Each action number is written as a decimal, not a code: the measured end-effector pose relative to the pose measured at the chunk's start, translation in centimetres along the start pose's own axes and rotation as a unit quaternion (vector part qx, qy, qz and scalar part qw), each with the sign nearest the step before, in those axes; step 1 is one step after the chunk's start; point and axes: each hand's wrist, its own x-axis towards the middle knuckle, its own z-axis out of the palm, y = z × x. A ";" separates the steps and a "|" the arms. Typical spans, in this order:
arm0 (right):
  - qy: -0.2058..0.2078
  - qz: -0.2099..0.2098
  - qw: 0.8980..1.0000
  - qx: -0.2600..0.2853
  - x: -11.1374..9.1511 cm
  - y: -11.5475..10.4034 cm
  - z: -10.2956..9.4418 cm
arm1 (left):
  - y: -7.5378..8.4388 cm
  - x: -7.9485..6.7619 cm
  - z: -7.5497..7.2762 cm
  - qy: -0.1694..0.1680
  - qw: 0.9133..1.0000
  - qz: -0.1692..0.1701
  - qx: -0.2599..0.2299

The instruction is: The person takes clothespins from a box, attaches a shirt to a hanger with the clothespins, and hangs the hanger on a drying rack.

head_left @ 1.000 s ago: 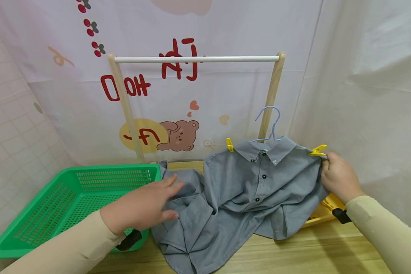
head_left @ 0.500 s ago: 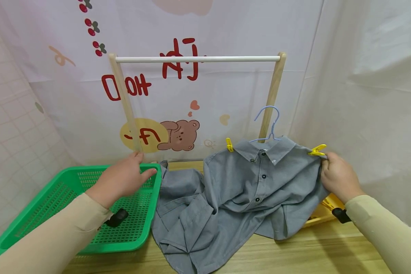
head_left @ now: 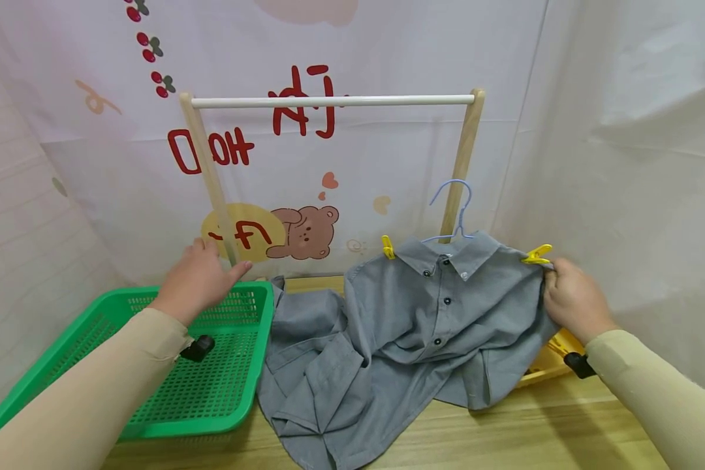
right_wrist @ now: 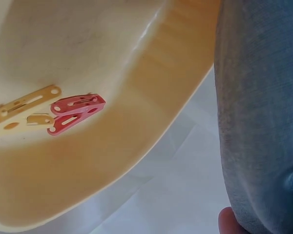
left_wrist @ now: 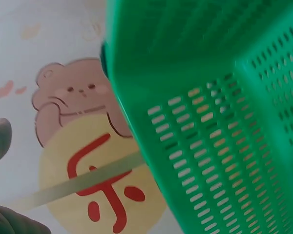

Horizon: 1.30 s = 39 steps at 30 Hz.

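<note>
A grey button-up shirt point(head_left: 446, 320) lies spread on the table, with a blue hanger point(head_left: 461, 209) at its collar. Yellow clothespins sit at its two shoulders, one on the left point(head_left: 388, 247) and one on the right point(head_left: 538, 254). My right hand point(head_left: 578, 301) pinches the shirt's shoulder just beside the right clothespin. Over the far rim of the green basket point(head_left: 252, 385), my left hand point(head_left: 196, 281) reaches up beside the rack's left wooden post point(head_left: 208, 163), thumb and fingers spread. In the left wrist view the post point(left_wrist: 93, 178) runs toward the gap between thumb and fingers.
A white rod point(head_left: 329, 101) joins the rack's two posts behind the shirt. Partly under the shirt at right is a yellow bin point(head_left: 549, 372); inside lie a yellow clothespin point(right_wrist: 27, 109) and a red clothespin point(right_wrist: 77, 112). A printed curtain point(head_left: 358, 52) hangs behind.
My left hand has moved from above the shirt leftward and up to beside the rack's left post. The right hand keeps its hold on the shirt's shoulder.
</note>
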 end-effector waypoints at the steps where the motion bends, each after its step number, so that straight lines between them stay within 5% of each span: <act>1: 0.002 -0.001 1.000 0.000 0.0 0.0 0.0 | -0.1 0.4 0.2 0.010 1.000 -0.002 0.007; 7: 0.009 -0.005 1.000 0.004 -0.1 -0.3 0.2 | -0.6 2.4 0.7 0.047 0.998 -0.031 0.019; 22: 0.006 -0.006 1.000 0.006 -0.4 -1.1 0.2 | -1.1 5.5 1.6 0.037 0.996 -0.064 -0.039; 39: 0.000 -0.006 1.000 0.008 -0.5 -1.3 0.2 | -1.4 6.0 2.8 0.045 0.992 -0.064 -0.095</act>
